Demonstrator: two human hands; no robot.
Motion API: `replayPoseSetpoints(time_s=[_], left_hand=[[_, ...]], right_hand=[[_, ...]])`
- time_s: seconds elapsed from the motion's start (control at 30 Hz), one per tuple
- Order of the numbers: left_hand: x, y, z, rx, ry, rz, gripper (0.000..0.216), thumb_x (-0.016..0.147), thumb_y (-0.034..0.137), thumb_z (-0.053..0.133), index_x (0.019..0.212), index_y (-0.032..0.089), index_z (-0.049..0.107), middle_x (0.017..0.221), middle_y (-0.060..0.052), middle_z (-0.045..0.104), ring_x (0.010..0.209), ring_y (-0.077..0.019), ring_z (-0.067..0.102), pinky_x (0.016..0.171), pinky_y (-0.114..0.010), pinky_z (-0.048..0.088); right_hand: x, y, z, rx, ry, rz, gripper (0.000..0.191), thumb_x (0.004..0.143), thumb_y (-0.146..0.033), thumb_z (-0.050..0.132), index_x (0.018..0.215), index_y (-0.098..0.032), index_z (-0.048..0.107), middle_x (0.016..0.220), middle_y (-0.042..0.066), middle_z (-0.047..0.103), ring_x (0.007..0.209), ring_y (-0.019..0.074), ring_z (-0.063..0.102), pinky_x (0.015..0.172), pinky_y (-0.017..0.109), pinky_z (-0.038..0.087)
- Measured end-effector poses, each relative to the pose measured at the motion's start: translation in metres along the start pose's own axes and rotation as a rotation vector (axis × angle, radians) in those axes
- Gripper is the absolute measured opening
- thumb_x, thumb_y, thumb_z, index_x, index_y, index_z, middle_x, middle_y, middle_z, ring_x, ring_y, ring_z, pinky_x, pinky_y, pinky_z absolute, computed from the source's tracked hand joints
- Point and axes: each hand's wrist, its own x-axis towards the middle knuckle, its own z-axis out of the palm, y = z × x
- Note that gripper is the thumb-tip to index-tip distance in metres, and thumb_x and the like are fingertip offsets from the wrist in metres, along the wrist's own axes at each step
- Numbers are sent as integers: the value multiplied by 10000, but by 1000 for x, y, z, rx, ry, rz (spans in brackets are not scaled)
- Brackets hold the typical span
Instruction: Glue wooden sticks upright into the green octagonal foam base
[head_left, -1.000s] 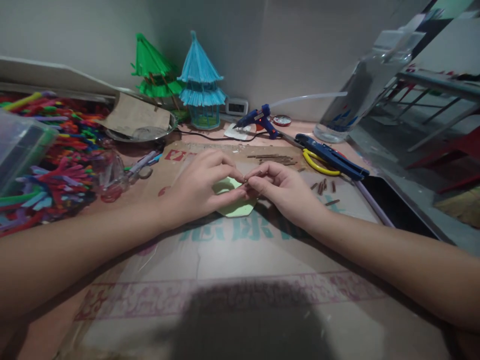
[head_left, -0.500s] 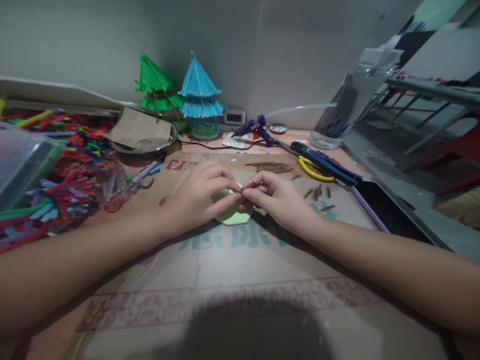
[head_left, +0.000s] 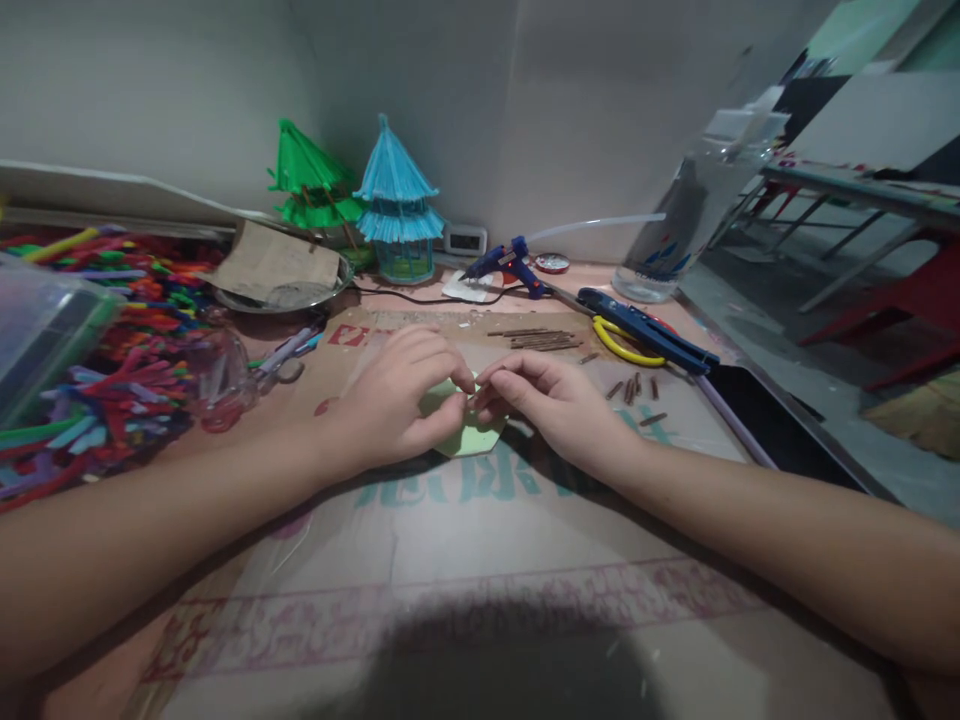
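Observation:
My left hand curls over the left side of a pale green flat piece with angled edges, its thumb and forefinger bent close together. My right hand meets it from the other side, thumb and forefinger in a pinch. A tiny brownish bit shows between the two sets of fingertips, too small and covered to name. The green piece lies on the printed sheet, partly hidden under both hands. Beyond my right hand are a row of thin brown sticks and several short brown pieces.
A blue glue gun, blue-and-yellow-handled cutters and a clear bottle stand or lie behind. Blue and green pavilion models are at the wall. Colourful fuzzy stems fill the left; a dark phone-like slab lies right.
The left thumb and forefinger tips have parted slightly from the right fingertips, where they touched before. The view has shifted a little; the objects around have stayed in place.

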Motion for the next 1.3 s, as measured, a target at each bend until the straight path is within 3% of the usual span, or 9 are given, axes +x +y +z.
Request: replayPoseSetpoints(time_s=[0.13,0.33,0.77,1.13,1.3], left_hand=[[-1,-3,3,1,1,-14,95,934,270,605,962,194,654,922,-54,709,917,-232,622,948,-446,480],[1,0,-1,50,-17,-46,192,985,372,598,957,196,668,926,-66,706,938,-238,632,942,-448,489],[1,-4,-6,62,-47,-20,244,1005,416,570,930,214,685,922,-58,714,908,-233,637,927,-447,492],[3,0,-8,-3,-93,-79,247,1017,348,505,886,220,671,877,-51,715,891,-229,635,976,-460,478],[2,0,-6,1,-57,-68,210,991,379,595,926,203,689,879,-48,722,901,-221,634,989,-445,471]], right_hand=[[0,-2,-2,-121,72,-56,260,894,-443,706,870,-186,673,817,23,717,765,146,655,749,293,535],[0,-4,-2,-159,74,-79,182,886,-358,714,881,-181,672,821,15,708,754,137,635,719,272,522],[1,-5,-1,-170,55,-72,260,875,-421,731,839,-176,655,778,18,699,704,129,613,664,259,513],[2,-2,-3,-164,46,-74,146,914,-321,652,938,-183,693,798,16,715,744,142,658,705,278,542],[2,-2,-2,-164,55,-86,144,907,-312,659,947,-179,695,799,15,714,742,140,652,715,283,538]])
